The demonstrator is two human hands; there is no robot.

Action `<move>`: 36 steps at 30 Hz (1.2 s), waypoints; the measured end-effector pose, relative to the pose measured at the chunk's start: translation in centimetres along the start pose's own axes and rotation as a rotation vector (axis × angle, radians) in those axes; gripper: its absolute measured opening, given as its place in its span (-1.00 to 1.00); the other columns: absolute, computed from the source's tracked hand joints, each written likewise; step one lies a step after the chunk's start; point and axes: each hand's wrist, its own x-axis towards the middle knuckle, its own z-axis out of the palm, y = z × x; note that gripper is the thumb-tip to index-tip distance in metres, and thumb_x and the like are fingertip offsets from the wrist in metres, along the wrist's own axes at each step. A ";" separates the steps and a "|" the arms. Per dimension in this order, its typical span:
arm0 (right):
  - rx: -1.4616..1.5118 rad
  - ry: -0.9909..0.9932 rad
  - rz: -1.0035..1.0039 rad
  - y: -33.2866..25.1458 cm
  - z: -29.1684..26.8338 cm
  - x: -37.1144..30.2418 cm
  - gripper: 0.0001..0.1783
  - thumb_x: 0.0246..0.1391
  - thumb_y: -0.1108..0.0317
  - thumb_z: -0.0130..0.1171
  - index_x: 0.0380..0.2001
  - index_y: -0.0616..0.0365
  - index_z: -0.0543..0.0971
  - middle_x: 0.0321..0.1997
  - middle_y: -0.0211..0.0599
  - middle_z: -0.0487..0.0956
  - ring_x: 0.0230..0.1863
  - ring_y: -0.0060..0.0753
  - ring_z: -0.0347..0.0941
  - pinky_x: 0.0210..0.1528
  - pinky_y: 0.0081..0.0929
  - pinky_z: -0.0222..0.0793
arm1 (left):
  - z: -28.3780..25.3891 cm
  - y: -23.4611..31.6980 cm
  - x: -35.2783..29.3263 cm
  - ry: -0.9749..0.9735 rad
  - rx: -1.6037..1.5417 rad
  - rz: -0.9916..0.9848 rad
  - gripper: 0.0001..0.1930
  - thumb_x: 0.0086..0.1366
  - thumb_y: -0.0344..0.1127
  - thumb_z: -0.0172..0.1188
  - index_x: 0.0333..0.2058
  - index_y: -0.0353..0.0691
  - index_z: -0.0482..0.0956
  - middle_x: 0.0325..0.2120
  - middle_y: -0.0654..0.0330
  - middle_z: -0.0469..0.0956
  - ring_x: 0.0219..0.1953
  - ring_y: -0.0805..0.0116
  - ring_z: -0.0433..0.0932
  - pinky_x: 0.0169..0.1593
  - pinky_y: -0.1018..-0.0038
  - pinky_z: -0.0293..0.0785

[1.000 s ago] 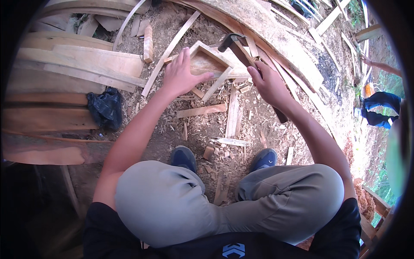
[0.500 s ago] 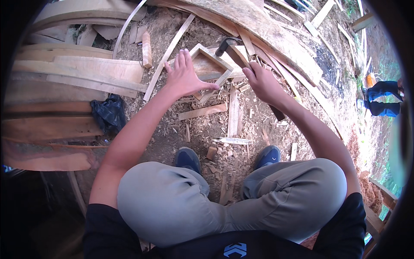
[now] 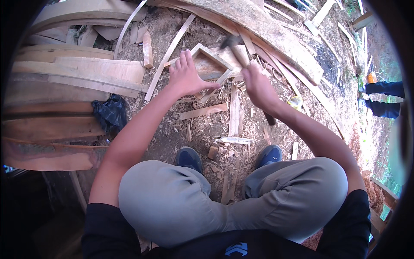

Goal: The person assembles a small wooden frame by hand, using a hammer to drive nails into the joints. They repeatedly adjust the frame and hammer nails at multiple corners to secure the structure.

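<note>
A small wooden frame (image 3: 213, 56) of narrow strips lies on the ground ahead of me, one corner pointing away. My left hand (image 3: 188, 77) rests over its left side, fingers stretched out and thumb spread toward the near strip. Wrapped round a hammer's handle (image 3: 239, 55), my right hand (image 3: 258, 84) is closed just right of the frame. The hammer's dark head, smeared by motion, hangs above the frame's far right side; the handle's butt shows below my wrist. Part of the frame is hidden by my left hand.
A loose wooden strip (image 3: 203, 111) and a narrow board (image 3: 234, 112) lie among shavings before my shoes. Planks (image 3: 99, 69) and a black plastic bag (image 3: 109, 113) are at left. A long curved slab (image 3: 276, 43) spans the far side. Another person's legs (image 3: 384, 98) show at right.
My right hand has turned the hammer: its head has shifted slightly right and away, its butt leftward and nearer. My left hand keeps its place at the frame.
</note>
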 end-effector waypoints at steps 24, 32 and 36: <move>0.198 0.157 0.113 -1.3 -0.1 0.5 -0.55 0.49 0.06 -0.16 -0.11 0.34 0.38 -0.31 0.25 0.61 -0.32 0.18 0.61 -0.18 0.10 0.46 | 1.8 -1.1 0.4 0.058 0.015 0.005 0.72 -0.31 0.82 0.20 0.49 -0.43 -0.39 0.50 -0.30 -0.20 0.55 -0.18 -0.13 0.45 -0.14 0.01; 0.502 -0.060 0.312 -1.7 -1.0 0.2 -0.66 0.50 0.10 -0.13 -0.14 0.20 0.38 -0.46 -0.45 0.38 -0.68 -0.63 0.27 -0.70 -0.54 0.30 | 1.1 -1.1 0.1 0.007 0.014 0.002 0.73 -0.33 0.86 0.14 0.49 -0.43 -0.38 0.51 -0.28 -0.21 0.55 -0.17 -0.12 0.45 -0.15 0.04; 0.526 0.166 0.258 -0.8 -2.6 0.8 -0.72 0.53 0.11 -0.16 -0.06 0.12 0.32 -0.46 -0.54 0.29 -0.68 -0.76 0.17 -0.72 -0.70 0.20 | 1.1 -0.6 0.3 0.016 -0.055 0.011 0.75 -0.36 0.82 0.24 0.49 -0.43 -0.38 0.51 -0.28 -0.21 0.54 -0.22 -0.14 0.47 -0.19 -0.07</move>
